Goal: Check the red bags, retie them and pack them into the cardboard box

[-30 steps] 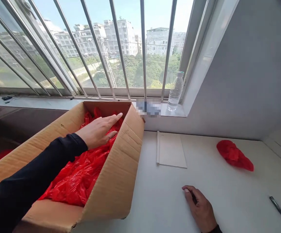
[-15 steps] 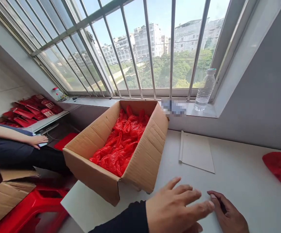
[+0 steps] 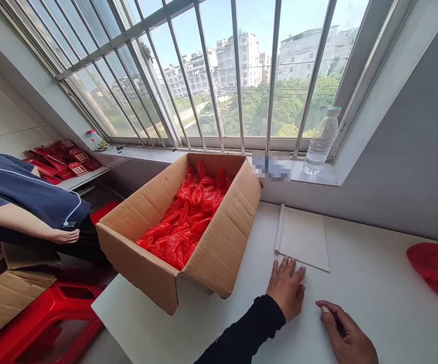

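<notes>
My left hand (image 3: 287, 289) lies palm down on the white table (image 3: 385, 283), fingers stretched out, with nothing in it. Its fingertips are just below the near edge of a whitish paper pad (image 3: 304, 235) whose left edge is rolled. To the right, my right hand (image 3: 349, 333) rests on the table with loosely curled fingers, the thumb close to the forefinger; I see nothing held in it. A cardboard box (image 3: 222, 253) stands left of my hands, filled with knotted red plastic bags (image 3: 183, 227).
A red bag (image 3: 434, 268) lies at the table's right. A water bottle (image 3: 323, 139) stands on the sill below the barred window. At left, a person in a dark shirt (image 3: 33, 187) stands beside red packets (image 3: 61, 162), a red stool (image 3: 52, 313) and another carton (image 3: 10, 303).
My left hand has moved forward from its raised place near my right hand and come down by the pad. The right hand has hardly moved. The person at left has moved further into view.
</notes>
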The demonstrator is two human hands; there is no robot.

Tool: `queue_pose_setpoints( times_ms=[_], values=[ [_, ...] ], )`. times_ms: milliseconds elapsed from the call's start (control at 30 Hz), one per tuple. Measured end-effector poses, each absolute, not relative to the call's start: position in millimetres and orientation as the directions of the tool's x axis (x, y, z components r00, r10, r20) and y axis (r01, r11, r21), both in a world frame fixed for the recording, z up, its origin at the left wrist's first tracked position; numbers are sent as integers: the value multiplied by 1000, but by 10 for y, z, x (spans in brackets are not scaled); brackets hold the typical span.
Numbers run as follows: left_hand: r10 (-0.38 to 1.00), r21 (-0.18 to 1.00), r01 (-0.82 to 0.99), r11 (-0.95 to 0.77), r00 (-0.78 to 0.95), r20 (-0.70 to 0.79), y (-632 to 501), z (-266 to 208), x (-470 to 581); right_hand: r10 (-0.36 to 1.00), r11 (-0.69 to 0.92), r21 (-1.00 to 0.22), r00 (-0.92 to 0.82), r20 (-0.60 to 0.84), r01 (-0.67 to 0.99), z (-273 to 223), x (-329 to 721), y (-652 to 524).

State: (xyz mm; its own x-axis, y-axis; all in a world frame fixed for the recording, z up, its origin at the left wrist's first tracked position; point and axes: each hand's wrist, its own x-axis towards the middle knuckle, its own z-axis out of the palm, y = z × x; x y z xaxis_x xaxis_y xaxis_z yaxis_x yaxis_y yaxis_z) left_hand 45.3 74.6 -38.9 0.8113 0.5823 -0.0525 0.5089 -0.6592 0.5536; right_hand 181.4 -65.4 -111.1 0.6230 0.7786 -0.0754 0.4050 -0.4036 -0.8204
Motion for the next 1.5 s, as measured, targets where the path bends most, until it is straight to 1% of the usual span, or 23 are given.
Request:
queue_pose_setpoints(
  times_ms=[200, 333, 433, 500, 567, 667, 733, 767, 800, 833, 900, 933, 967, 1067, 1133, 1233, 1367, 1433, 1467, 1500],
  values=[
    [602, 508, 535, -675, 797, -39, 700, -503, 420, 731, -337, -887, 681, -35, 316, -1040, 1683, -626],
    [614, 498, 529, -687, 789, 10, 714, -485, 438, 776, -334, -906, 621, -108, 261, -1060, 1756, -618],
    [666, 492, 553, -672, 742, 76, 818, -437, 455, 798, -298, -935, 589, -131, 195, -1064, 1890, -656],
    [707, 486, 579, -655, 696, 125, 925, -405, 468, 763, -317, -936, 627, -156, 153, -1048, 2044, -735],
    [737, 476, 603, -640, 656, 160, 1036, -381, 488, 679, -390, -910, 711, -184, 138, -1015, 2277, -889],
    [779, 456, 651, -607, 599, 182, 1185, -360, 554, 480, -554, -818, 862, -161, 156, -949, 2746, -1273],
    [822, 444, 701, -559, 540, 181, 1285, -350, 633, 330, -690, -705, 938, -106, 163, -927, 3077, -1584],
    [847, 440, 730, -523, 502, 175, 1342, -347, 684, 293, -739, -649, 954, -70, 180, -932, 3228, -1737],
    [872, 437, 759, -483, 461, 164, 1406, -344, 739, 289, -773, -595, 957, -20, 221, -948, 3361, -1879],
    [895, 435, 785, -442, 421, 148, 1474, -343, 797, 287, -818, -516, 958, 17, 254, -974, 3472, -2006],
    [925, 432, 821, -373, 365, 106, 1614, -342, 904, 256, -895, -362, 965, 61, 260, -1047, 3623, -2199],
    [932, 435, 828, -353, 354, 81, 1677, -342, 946, 235, -918, -313, 970, 68, 245, -1083, 3666, -2264],
    [933, 443, 829, -341, 355, 56, 1729, -341, 978, 218, -929, -292, 974, 67, 229, -1115, 3691, -2307],
    [922, 492, 806, -330, 387, -16, 1782, -336, 997, 215, -917, -338, 976, 27, 211, -1143, 3700, -2333],
    [910, 532, 782, -324, 411, -49, 1716, -327, 944, 218, -893, -412, 975, -41, 182, -1103, 3684, -2296],
    [893, 588, 745, -316, 443, -81, 1476, -292, 776, 176, -843, -532, 975, -133, 79, -999, 3640, -2211],
    [854, 653, 698, -294, 499, -149, 956, -244, 404, 144, -785, -618, 983, -117, 42, -818, 3438, -2051],
    [831, 673, 689, -270, 519, -199, 645, -287, 180, 173, -683, -730, 975, -137, 19, -681, 3236, -1922],
    [822, 681, 687, -253, 524, -223, 485, -331, 69, 227, -612, -791, 958, -176, -1, -596, 3110, -1841],
    [816, 703, 672, -233, 529, -235, 329, -385, -36, 286, -535, -845, 940, -185, -3, -504, 2972, -1752]
  ],
)
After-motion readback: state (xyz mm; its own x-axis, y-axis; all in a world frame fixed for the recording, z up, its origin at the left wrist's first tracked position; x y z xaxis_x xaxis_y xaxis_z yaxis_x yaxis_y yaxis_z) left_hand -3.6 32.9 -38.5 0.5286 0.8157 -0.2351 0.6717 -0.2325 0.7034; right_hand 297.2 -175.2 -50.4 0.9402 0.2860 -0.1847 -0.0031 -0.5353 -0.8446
